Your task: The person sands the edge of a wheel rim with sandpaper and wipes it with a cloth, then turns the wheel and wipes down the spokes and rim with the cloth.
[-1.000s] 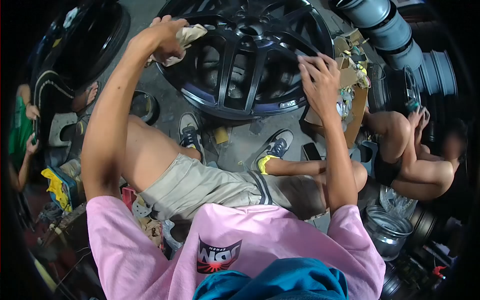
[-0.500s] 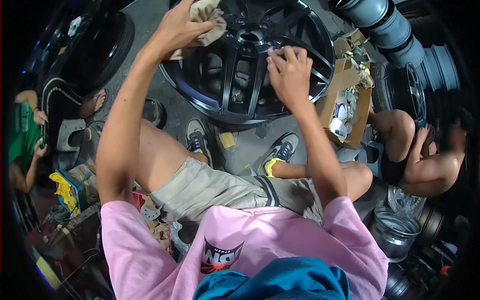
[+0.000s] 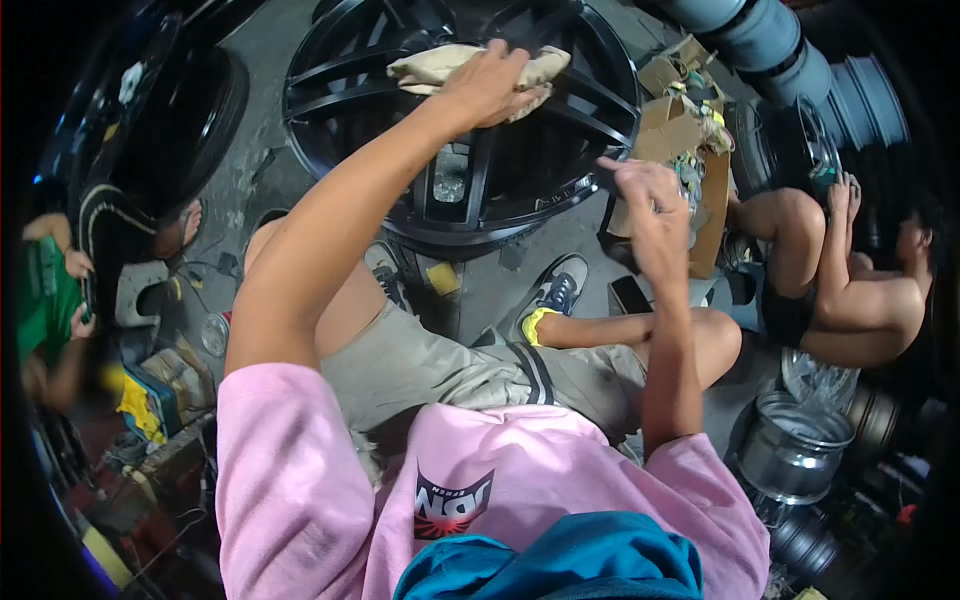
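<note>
A large black multi-spoke wheel rim [image 3: 478, 185] lies face up in front of my feet. My left hand [image 3: 487, 88] presses a bunched beige cloth [image 3: 432, 68] onto the spokes near the hub, which the cloth and hand partly cover. At the wheel's right edge is my right hand [image 3: 655, 205], with no object visible in it. Its index finger points out toward the rim while the other fingers are bent. Whether that fingertip touches the rim, I cannot tell.
An open cardboard box [image 3: 707, 215] of assorted items stands right of the wheel. Stacked grey rims [image 3: 790, 70] are at the upper right. One person [image 3: 860, 310] sits at the right; another, in green [image 3: 50, 290], is at the left. A silver rim [image 3: 795, 450] stands lower right.
My left hand has carried the cloth rightward from the wheel's upper left to its middle. My right hand has come off the spokes near the hub and moved right and down to the edge.
</note>
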The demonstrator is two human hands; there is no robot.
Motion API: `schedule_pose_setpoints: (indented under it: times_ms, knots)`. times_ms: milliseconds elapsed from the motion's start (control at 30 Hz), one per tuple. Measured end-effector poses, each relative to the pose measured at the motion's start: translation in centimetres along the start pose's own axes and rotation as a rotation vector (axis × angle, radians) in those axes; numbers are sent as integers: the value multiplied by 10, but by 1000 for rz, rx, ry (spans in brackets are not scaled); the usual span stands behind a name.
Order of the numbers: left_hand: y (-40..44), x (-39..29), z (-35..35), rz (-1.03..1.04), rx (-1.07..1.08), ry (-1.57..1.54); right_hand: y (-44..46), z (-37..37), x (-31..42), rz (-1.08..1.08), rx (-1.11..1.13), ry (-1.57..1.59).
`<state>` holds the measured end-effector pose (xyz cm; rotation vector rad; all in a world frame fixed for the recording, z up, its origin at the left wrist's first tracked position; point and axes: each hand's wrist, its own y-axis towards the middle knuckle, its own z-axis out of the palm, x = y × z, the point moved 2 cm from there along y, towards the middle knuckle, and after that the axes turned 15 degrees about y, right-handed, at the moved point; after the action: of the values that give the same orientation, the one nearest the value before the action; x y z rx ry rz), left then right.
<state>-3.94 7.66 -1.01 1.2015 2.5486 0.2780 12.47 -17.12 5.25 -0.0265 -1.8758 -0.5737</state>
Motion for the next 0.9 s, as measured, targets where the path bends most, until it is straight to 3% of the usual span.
schedule_pose_setpoints:
  times_ms: [133, 233, 300, 367, 433, 533, 567, 633, 667, 733, 833, 867, 900]
  knots:
    - [-33, -7, -30, 0, 149, 8, -6, -56, -6, 57, -84, -139]
    - [-79, -35, -51, 135, 132, 83, -14, -78, -19, 90, -91, -112]
    - [-109, -63, -70, 85, 279, 97, -18, -84, -24, 123, -108, -97]
    - [-137, -78, -85, 44, 241, 53, -21, -85, -24, 122, -117, -86]
    - [-162, -95, -97, -123, 379, -16, -23, -82, -20, 74, -71, -118]
    - [-193, -117, -119, -180, 587, 23, -27, -80, -16, 34, -63, -142]
    - [-213, -106, -116, -167, 596, 32, -29, -79, -15, 14, -48, -139]
    - [-259, -72, -95, -2, 893, 14, -28, -82, -11, 12, -55, -158]
    - [-244, -72, -102, 21, 897, 29, -26, -86, -9, 7, -68, -173]
    - [-213, -86, -146, -269, 639, -189, -43, -92, -10, 53, -84, -187]
    - [-182, -91, -169, -443, 197, -386, -36, -98, -15, -8, -148, -197]
    - [-176, -91, -162, -438, 199, -385, -34, -100, -12, -5, -161, -207]
    - [-169, -95, -152, -268, 116, -273, -34, -101, -10, 0, -178, -219]
